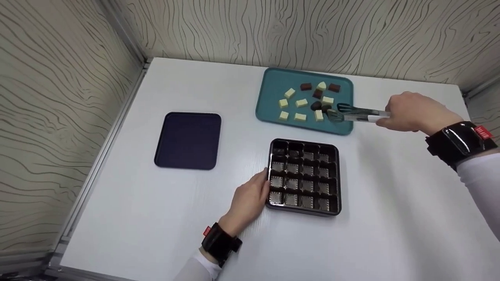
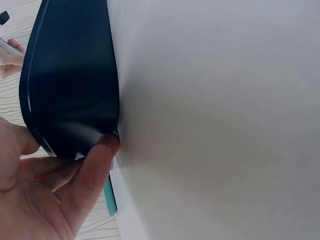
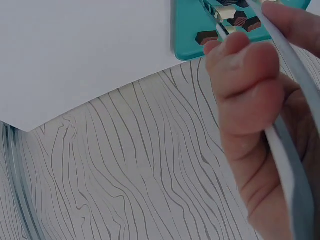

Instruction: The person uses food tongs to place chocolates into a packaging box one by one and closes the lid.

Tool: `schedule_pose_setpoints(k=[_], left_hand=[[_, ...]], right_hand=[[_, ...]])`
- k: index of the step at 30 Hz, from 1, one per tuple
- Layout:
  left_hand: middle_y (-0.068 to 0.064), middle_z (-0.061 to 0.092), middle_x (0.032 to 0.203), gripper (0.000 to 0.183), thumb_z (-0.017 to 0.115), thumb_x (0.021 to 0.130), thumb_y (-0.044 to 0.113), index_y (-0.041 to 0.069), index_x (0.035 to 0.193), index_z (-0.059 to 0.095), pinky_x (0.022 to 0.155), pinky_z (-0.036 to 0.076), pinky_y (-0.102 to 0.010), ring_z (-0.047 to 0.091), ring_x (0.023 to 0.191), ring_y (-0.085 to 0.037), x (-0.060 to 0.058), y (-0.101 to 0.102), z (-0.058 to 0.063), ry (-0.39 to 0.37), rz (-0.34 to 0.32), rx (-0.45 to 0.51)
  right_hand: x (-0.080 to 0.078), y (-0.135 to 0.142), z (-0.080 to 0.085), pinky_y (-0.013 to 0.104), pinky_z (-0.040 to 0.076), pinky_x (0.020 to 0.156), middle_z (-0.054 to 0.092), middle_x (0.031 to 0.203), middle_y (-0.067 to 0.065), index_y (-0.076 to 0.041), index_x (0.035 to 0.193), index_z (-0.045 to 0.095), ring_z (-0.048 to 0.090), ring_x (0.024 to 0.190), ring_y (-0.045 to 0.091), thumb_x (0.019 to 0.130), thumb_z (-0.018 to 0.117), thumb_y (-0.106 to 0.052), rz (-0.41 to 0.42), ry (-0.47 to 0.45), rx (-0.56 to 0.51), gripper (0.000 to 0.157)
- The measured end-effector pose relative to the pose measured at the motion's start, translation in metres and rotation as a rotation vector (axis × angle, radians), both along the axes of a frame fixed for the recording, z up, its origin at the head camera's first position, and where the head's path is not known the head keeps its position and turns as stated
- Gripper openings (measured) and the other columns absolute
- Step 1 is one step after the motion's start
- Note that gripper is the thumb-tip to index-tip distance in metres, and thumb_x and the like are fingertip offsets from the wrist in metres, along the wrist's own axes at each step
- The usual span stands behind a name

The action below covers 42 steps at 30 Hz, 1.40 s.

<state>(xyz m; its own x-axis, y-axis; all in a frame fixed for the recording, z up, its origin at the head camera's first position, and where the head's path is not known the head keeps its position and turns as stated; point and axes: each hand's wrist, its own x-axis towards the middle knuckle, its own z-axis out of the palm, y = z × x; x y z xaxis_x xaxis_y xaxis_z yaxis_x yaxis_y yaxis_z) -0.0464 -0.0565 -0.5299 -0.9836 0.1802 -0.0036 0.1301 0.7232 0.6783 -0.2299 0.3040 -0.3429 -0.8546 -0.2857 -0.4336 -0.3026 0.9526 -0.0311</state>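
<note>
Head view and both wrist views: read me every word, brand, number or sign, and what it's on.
Right wristband tag: pale lettering, too small and blurred to read.
Left wristband tag: pale marks, too small to read.
I can make out none on the tongs, teal tray or box.

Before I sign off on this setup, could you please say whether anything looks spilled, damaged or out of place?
Nothing stands out: the visible chocolates lie loosely scattered within the teal tray, the black divided box sits upright, and no spill or damage shows.
</note>
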Motion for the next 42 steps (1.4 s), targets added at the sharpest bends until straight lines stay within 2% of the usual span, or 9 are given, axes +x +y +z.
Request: schedule_pose_setpoints(k=[11,17,21,25,31,36,42], left_hand=[[-0.015,0.068,0.143,0.045,0.046,0.112,0.023,0.002,0.151,0.054,0.107,0.060,-0.044,0.071,0.127,-0.032,0.000,0.004,0.000,0.023,-0.007,-0.017],[-0.015,0.069,0.142,0.045,0.046,0.112,0.023,0.002,0.150,0.055,0.107,0.060,-0.043,0.071,0.126,-0.031,0.000,0.004,0.000,0.029,-0.013,-0.024],[-0.015,0.068,0.143,0.045,0.046,0.112,0.024,0.003,0.151,0.054,0.108,0.059,-0.043,0.070,0.127,-0.032,0.000,0.003,-0.001,0.027,-0.015,-0.011],[-0.016,0.067,0.145,0.045,0.046,0.112,0.023,0.003,0.151,0.053,0.110,0.058,-0.044,0.070,0.128,-0.034,0.000,0.002,-0.001,0.016,-0.012,0.005],[-0.016,0.066,0.146,0.046,0.046,0.112,0.024,0.003,0.152,0.053,0.111,0.058,-0.045,0.070,0.128,-0.034,0.000,0.000,0.000,0.010,-0.003,0.000],[-0.015,0.065,0.147,0.046,0.046,0.112,0.024,0.004,0.153,0.052,0.112,0.057,-0.046,0.069,0.129,-0.035,-0.001,0.000,0.001,-0.011,0.004,0.007],[-0.015,0.067,0.145,0.045,0.046,0.112,0.023,0.004,0.152,0.054,0.108,0.060,-0.046,0.071,0.126,-0.034,-0.001,0.002,0.001,-0.003,0.007,0.003]], right_hand=[[-0.002,-0.007,-0.002,0.030,0.045,0.048,0.054,0.062,0.003,-0.001,0.076,0.065,0.060,0.052,0.023,0.088,0.061,-0.023,-0.006,-0.014,-0.002,0.025],[0.000,-0.005,-0.003,0.030,0.044,0.047,0.053,0.062,0.003,0.000,0.079,0.069,0.058,0.051,0.021,0.088,0.062,-0.020,0.003,-0.001,-0.010,0.023],[0.005,-0.004,0.005,0.030,0.041,0.050,0.054,0.067,0.003,0.000,0.082,0.071,0.054,0.058,0.020,0.090,0.064,-0.022,0.021,0.021,-0.006,0.025],[0.016,-0.005,0.020,0.031,0.038,0.055,0.056,0.070,0.002,-0.003,0.083,0.074,0.050,0.064,0.019,0.092,0.066,-0.023,0.082,0.062,0.024,0.023],[0.048,-0.022,0.037,0.031,0.040,0.056,0.056,0.066,-0.001,-0.008,0.085,0.076,0.048,0.062,0.016,0.092,0.071,-0.022,0.204,0.096,0.021,0.016],[0.069,-0.037,0.040,0.027,0.036,0.052,0.049,0.061,-0.005,-0.015,0.077,0.070,0.044,0.057,0.012,0.092,0.073,-0.020,0.292,0.101,-0.013,0.016],[0.076,-0.044,0.040,0.026,0.035,0.050,0.049,0.058,-0.008,-0.017,0.075,0.069,0.044,0.054,0.010,0.090,0.074,-0.018,0.317,0.087,-0.036,0.016]])
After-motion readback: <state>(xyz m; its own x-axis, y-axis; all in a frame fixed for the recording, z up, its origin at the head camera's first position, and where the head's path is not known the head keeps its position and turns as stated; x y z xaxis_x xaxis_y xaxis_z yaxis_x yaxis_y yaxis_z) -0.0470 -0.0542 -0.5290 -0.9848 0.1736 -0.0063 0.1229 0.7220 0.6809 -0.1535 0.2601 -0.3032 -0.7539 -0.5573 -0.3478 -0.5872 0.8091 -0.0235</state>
